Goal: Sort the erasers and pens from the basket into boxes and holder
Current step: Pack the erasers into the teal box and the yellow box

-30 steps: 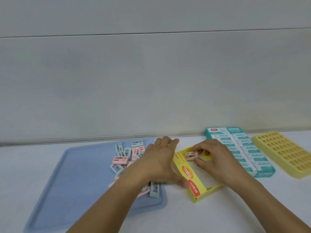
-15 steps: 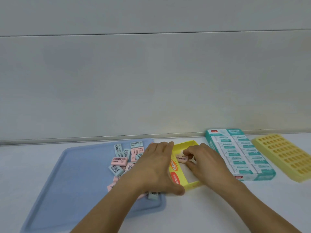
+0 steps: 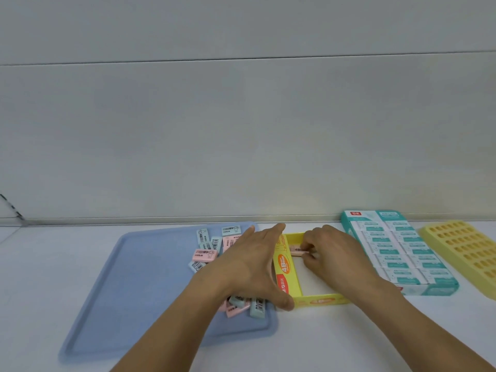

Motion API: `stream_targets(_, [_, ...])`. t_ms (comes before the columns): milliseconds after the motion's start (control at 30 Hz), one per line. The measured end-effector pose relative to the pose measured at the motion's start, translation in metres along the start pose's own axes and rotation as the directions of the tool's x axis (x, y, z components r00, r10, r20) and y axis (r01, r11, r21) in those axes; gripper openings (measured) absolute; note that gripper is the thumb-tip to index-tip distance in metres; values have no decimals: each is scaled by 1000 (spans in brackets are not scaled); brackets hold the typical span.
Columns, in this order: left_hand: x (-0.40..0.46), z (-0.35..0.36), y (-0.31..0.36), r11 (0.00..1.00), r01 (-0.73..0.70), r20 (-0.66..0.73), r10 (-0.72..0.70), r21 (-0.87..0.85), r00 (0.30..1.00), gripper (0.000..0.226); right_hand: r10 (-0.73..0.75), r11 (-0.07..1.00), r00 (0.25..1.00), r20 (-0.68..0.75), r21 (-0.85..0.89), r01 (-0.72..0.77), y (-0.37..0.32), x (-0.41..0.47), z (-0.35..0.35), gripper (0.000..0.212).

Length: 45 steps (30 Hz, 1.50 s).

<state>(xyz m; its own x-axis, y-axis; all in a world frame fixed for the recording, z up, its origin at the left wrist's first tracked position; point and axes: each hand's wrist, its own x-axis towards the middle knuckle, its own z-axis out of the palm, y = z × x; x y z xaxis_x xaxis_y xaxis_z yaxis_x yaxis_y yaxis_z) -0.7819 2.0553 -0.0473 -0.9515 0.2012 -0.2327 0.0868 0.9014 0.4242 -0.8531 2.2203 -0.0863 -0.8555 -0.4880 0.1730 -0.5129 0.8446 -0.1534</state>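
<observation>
The right hand pinches a pink eraser between thumb and fingertips, holding it low inside the far end of the yellow box, probably so it can be seated flat against the far wall. The left hand lies with fingers straight along the box's left wall, thumb hooked round the near-left corner; it grips nothing and seems only to brace the light cardboard while the other hand works.

With the yellow box as clock centre, the blue tray sits at nine o'clock, a heap of pink and pale-blue erasers on its right side, some hidden under the left hand. At three o'clock stands the teal box, already filled in rows, and beyond it the yellow pen holder, its holes showing no pens.

Compared with a second ago, the yellow box has been squared up from a skewed angle, and the eraser has dropped from rim height down into the box.
</observation>
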Motion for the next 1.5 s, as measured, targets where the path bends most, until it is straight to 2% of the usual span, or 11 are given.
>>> stream_targets(133, [-3,-2,0,1000,5,7,-5,-17,1000,122,17,999,1000,-21,41,-16,3,3,2,10])
stream_targets(333, [-6,0,-2,998,-23,-30,21,-55,999,117,-83,992,996,33,-94,86,-2,5,8,27])
stream_targets(433, [-15,-8,-27,971,3,-264,-69,-241,962,88,-91,994,996,20,-63,92,1,4,10,32])
stream_targets(500, [-26,-15,-60,976,51,-424,-138,-211,895,57,-78,995,994,-71,51,82,-1,4,8,26])
stream_targets(567, [-39,-18,-88,980,138,-439,-189,-146,878,37,-71,971,975,-209,208,115,-10,8,3,16])
stream_targets(633, [-48,-15,-104,974,204,-381,-225,-95,897,32,-135,942,960,-246,268,202,-30,16,-2,10])
stream_targets(767, [-49,-8,-108,959,248,-349,-280,-135,894,24,-331,923,944,-16,205,327,-78,44,-1,23])
stream_targets(933, [-49,-5,-110,942,236,-405,-318,-240,857,16,-226,972,949,221,110,206,-104,74,9,31])
stream_targets(1133, [-48,4,-111,892,180,-487,-384,-414,784,18,-194,948,918,345,307,85,-111,86,15,17])
stream_targets(1300, [-41,-2,-99,778,5,-534,-437,-629,724,14,-195,872,929,315,489,18,-102,81,17,7])
stream_targets(1500, [-27,-7,-84,442,-154,-401,-544,-884,737,16,-211,843,919,334,539,-3,-102,80,11,21])
